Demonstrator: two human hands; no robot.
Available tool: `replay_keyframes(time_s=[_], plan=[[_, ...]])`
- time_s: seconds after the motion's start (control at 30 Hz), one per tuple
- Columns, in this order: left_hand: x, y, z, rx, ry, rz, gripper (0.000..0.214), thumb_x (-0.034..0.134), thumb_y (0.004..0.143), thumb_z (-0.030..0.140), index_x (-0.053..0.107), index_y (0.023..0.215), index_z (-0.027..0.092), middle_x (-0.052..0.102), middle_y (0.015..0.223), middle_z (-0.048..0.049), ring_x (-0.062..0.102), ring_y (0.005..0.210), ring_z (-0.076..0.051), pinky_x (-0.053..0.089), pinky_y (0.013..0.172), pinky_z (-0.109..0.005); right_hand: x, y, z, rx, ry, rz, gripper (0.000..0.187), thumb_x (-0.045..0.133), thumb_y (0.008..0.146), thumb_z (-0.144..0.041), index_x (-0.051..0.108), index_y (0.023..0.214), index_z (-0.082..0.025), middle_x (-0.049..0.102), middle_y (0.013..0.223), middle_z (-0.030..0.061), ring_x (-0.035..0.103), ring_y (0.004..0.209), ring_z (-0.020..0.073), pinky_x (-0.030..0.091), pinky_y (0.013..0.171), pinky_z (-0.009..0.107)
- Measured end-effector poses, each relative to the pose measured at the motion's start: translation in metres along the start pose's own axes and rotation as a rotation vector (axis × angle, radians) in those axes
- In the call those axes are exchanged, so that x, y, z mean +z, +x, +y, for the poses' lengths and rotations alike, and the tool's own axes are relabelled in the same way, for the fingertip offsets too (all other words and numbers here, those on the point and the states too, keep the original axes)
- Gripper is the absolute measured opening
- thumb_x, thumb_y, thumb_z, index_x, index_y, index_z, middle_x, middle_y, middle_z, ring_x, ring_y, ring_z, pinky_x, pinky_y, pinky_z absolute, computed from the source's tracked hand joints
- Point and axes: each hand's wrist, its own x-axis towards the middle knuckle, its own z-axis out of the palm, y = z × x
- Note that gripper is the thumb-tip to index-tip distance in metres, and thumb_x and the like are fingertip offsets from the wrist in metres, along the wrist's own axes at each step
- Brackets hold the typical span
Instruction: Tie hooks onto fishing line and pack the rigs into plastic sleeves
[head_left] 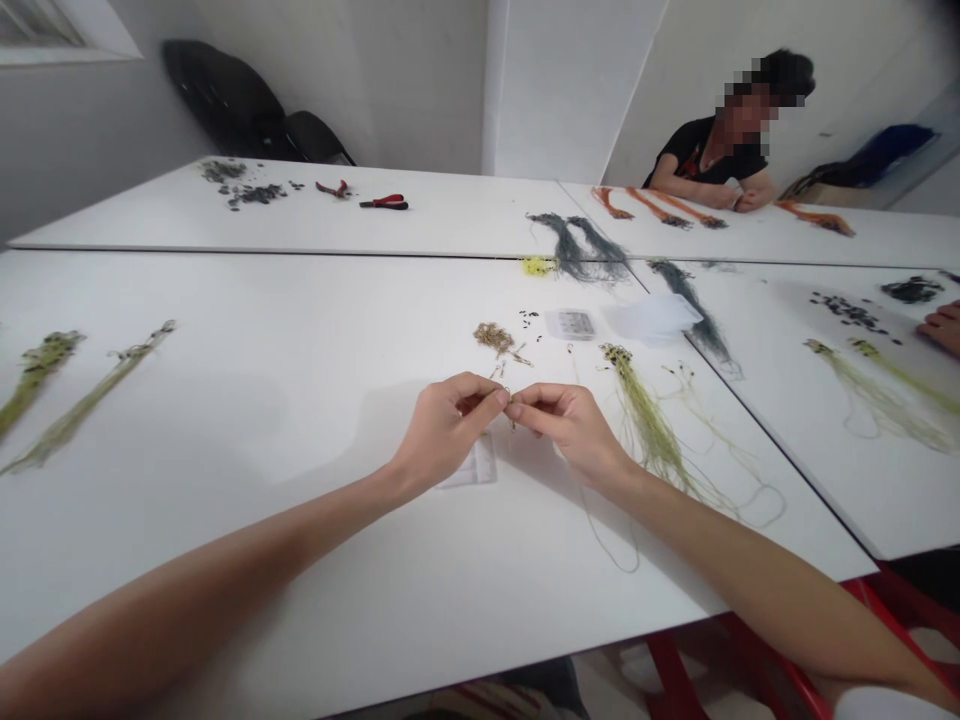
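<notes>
Fingertip to fingertip, my left hand [448, 425] and my right hand [574, 425] meet over the table, both closed in a pinch. Between them is a small metal piece [508, 396], partly covered by the fingers; its exact kind is too small to make out. A thin yellow-green cord [611, 560] hangs in a loop beneath my right hand and seems to run up to it. Just beyond the fingers lies a pile of small brass-coloured metal parts [493, 337]. A clear plastic compartment box [476, 468] is partly hidden below my left hand.
Right of my hands lies a bundle of yellow-green cords [649, 420]. Behind are a small clear box [574, 324], dark green cord bundles [566, 248] and red-handled pliers [386, 202]. More cord bundles [90, 400] lie left. A person [712, 160] sits across the table.
</notes>
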Motion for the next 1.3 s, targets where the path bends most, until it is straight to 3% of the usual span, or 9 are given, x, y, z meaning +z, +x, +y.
replay_keyframes(time_s=[0.3,0.5,0.67,0.77,1.0,1.3], plan=[[0.000,-0.002,0.000,0.031,0.001,0.005,0.027,0.054,0.090,0.041,0.068,0.084,0.019,0.065,0.084,-0.0035,0.053,0.073,-0.015,0.042,0.067,-0.028,0.002,0.001,-0.001,0.002,0.025,-0.033,0.017,0.074,0.074,-0.036,0.071,0.074,-0.019,0.056,0.065,-0.0009,0.040,0.060,0.0117,0.031,0.058,0.028],[0.000,-0.002,0.001,-0.030,-0.107,0.007,0.029,0.052,0.091,0.043,0.068,0.092,0.020,0.062,0.080,-0.0026,0.053,0.071,-0.014,0.043,0.063,-0.026,-0.001,0.003,-0.002,-0.010,0.049,0.035,0.014,0.074,0.074,-0.034,0.072,0.075,-0.020,0.060,0.069,0.0005,0.044,0.063,0.0123,0.034,0.059,0.028],[0.004,-0.007,0.003,-0.073,-0.154,-0.194,0.026,0.057,0.088,0.041,0.066,0.102,0.021,0.065,0.091,-0.0034,0.058,0.065,-0.013,0.038,0.051,-0.023,-0.003,0.004,-0.002,-0.034,0.143,0.088,0.012,0.075,0.074,-0.031,0.071,0.074,-0.019,0.059,0.069,-0.0002,0.041,0.060,0.0107,0.034,0.059,0.028],[0.009,-0.010,0.003,-0.099,-0.174,-0.277,0.022,0.062,0.084,0.039,0.067,0.095,0.020,0.064,0.090,-0.0032,0.061,0.068,-0.014,0.040,0.050,-0.022,-0.002,0.003,-0.002,-0.025,0.186,0.093,0.012,0.075,0.073,-0.030,0.071,0.074,-0.019,0.057,0.068,-0.0009,0.038,0.059,0.0102,0.033,0.058,0.028],[0.013,-0.012,0.003,-0.150,-0.103,-0.292,0.029,0.052,0.090,0.038,0.065,0.074,0.017,0.064,0.070,-0.0022,0.056,0.059,-0.011,0.039,0.048,-0.021,-0.002,0.004,-0.002,-0.026,0.230,0.088,0.012,0.074,0.075,-0.029,0.069,0.073,-0.019,0.050,0.063,-0.0027,0.037,0.058,0.0099,0.033,0.058,0.027],[0.011,-0.012,0.001,-0.112,-0.111,-0.318,0.029,0.048,0.093,0.033,0.061,0.073,0.017,0.064,0.075,-0.0009,0.056,0.064,-0.011,0.040,0.054,-0.022,-0.003,0.004,-0.001,-0.030,0.258,0.100,0.013,0.075,0.075,-0.029,0.068,0.072,-0.018,0.050,0.064,-0.0024,0.037,0.057,0.0097,0.033,0.059,0.028]])
